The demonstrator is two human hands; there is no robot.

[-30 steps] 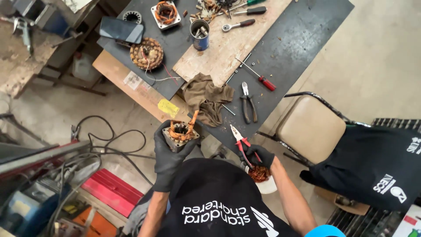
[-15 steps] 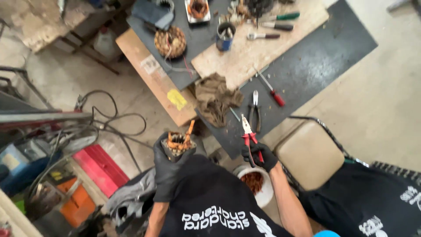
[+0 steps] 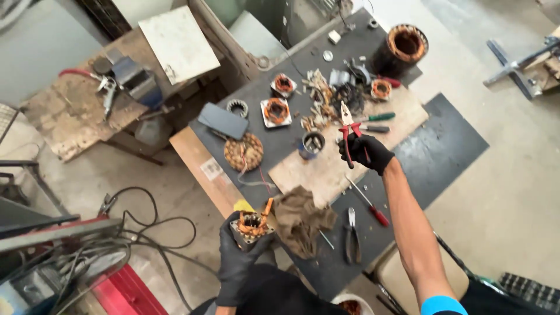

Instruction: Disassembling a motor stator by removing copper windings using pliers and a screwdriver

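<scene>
We hold a motor stator (image 3: 252,225) in our left hand (image 3: 238,259) at the near edge of the workbench (image 3: 443,146), just left of a crumpled rag (image 3: 301,219). Our right hand (image 3: 366,153) reaches out over the bench's wooden board (image 3: 318,172) with pliers (image 3: 349,129) gripped in it. Right of the rag lie a second pair of pliers (image 3: 352,235) and, beyond them, a screwdriver (image 3: 367,202). A small can (image 3: 312,143) stands left of our right hand, with a flat wound coil (image 3: 244,152) further left. Behind these sit two small stators (image 3: 276,111), and a large stator (image 3: 400,49) stands at the far end. A vise (image 3: 135,81) rests on a separate table (image 3: 70,122) to the left. Cables (image 3: 146,230) lie on the floor below it.
</scene>
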